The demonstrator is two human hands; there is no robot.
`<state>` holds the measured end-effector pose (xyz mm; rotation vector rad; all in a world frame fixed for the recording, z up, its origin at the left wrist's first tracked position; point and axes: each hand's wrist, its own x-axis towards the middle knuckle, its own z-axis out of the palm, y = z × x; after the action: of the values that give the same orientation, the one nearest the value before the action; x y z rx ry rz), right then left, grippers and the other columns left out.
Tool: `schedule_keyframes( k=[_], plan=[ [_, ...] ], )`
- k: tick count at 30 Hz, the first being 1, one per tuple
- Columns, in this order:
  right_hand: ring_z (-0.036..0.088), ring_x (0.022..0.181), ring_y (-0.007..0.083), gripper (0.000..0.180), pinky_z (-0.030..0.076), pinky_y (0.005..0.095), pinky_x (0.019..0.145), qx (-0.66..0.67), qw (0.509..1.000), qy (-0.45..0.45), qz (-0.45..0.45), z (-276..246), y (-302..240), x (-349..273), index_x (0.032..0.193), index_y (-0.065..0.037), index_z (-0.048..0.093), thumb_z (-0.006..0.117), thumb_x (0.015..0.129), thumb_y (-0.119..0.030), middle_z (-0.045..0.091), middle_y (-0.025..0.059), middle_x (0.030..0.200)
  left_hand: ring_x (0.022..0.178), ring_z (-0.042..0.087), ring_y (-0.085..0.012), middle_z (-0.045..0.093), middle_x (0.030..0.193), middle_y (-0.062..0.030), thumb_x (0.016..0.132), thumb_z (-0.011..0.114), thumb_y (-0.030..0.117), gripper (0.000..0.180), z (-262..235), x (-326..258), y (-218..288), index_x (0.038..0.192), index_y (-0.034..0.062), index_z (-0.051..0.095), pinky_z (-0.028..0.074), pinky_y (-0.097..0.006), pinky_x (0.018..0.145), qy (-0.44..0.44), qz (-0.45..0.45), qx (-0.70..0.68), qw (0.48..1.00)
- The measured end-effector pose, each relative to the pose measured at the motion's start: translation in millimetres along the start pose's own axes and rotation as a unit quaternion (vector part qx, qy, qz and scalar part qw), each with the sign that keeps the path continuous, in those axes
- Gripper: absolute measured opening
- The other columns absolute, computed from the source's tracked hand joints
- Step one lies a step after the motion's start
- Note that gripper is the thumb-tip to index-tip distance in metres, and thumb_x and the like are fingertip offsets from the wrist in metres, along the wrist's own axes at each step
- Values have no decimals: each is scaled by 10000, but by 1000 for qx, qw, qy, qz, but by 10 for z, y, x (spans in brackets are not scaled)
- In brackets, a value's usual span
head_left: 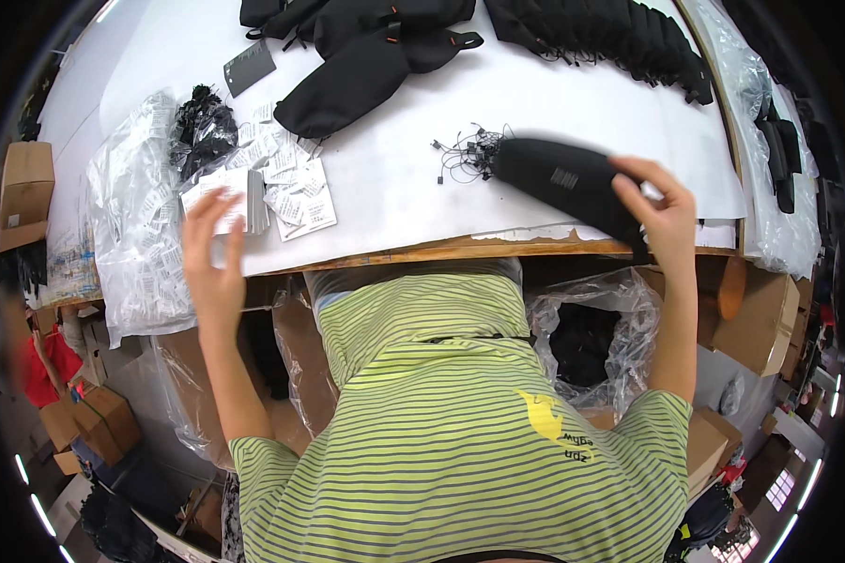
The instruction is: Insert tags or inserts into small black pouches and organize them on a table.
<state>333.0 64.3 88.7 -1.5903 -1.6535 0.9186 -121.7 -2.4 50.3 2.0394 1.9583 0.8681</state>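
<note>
My right hand (662,202) grips the right end of a long black fabric pouch (559,178), thumb and fingers pinching its edge. The pouch is slightly blurred, tilted down to the right, with a small pale mark on its face. At its left end lies a tangle of thin black tag strings (469,155). My left hand (216,258) is over the table's front edge with its fingers apart, the fingertips at a stack of white printed cards (255,202). Whether they touch the top card I cannot tell.
Loose white labels (296,178) and a bundle of black strings (202,127) lie beyond the stack. Farther back are a dark card (250,68), black bags (347,89) and a row of black pouches (620,47). A plastic-lined box (591,328) stands below the table edge.
</note>
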Motion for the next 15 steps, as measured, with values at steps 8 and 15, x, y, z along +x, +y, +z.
schedule_keyframes(
  k=[8, 15],
  plan=[
    [552, 1037, 288, 489, 471, 362, 846, -325, 928, 85, -159, 448, 869, 325, 1267, -127, 515, 670, 803, -129, 547, 113, 1165, 1275, 374, -363, 415, 1369, -190, 894, 571, 396, 539, 160, 77, -940, 1285, 34, 493, 311, -449, 1041, 71, -102, 201, 972],
    [418, 1183, 386, 748, 373, 466, 969, -267, 944, 186, 47, 639, 1265, 614, 1344, -109, 437, 670, 760, -513, 485, 217, 1258, 1256, 412, -338, 459, 1333, -202, 870, 604, 379, 426, 214, 9, -969, 1158, 66, 594, 340, -410, 1021, -8, -172, 112, 979]
  ],
)
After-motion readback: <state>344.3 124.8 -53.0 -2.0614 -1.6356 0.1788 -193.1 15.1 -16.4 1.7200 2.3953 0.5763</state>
